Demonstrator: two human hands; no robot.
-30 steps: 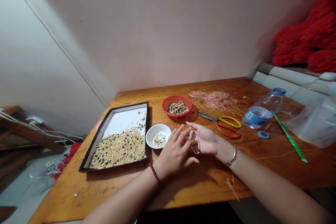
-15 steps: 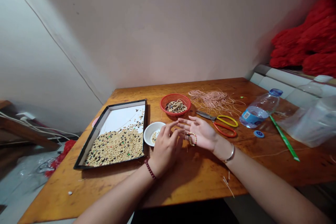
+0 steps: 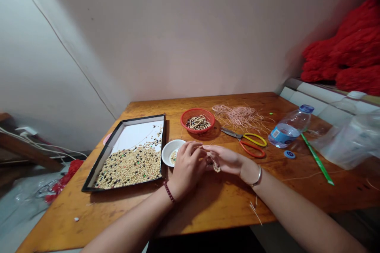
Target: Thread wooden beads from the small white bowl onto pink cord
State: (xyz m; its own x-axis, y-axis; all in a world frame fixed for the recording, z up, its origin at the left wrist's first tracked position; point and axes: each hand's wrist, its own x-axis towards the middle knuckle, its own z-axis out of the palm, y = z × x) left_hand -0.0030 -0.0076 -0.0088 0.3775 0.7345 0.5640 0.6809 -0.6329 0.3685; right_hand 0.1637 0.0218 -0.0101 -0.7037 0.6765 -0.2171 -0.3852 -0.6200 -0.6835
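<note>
Honey-brown wooden worktop (image 3: pixel 208 209) stays bare between the hands and its near edge. The left hand (image 3: pixel 187 170) and right hand (image 3: pixel 228 162) meet above it, their fingers (image 3: pixel 197 146) closed on a pale bead strand (image 3: pixel 215 165), partly hidden among them. A white bowl (image 3: pixel 170 152) sits just beside the left hand, with a black-rimmed bead tray (image 3: pixel 139 119) further left; a blurred red bundle (image 3: pixel 341 55) is hard to make out

Leftward passage of the left hand (image 3: pixel 187 170) is obstructed by the white dish (image 3: pixel 166 156) and black-rimmed bead tray (image 3: pixel 118 130); forward passage of the right hand (image 3: pixel 227 162) by the scissors (image 3: pixel 231 133); a narrow gap is seen beside the red basket (image 3: pixel 197 129).
</note>
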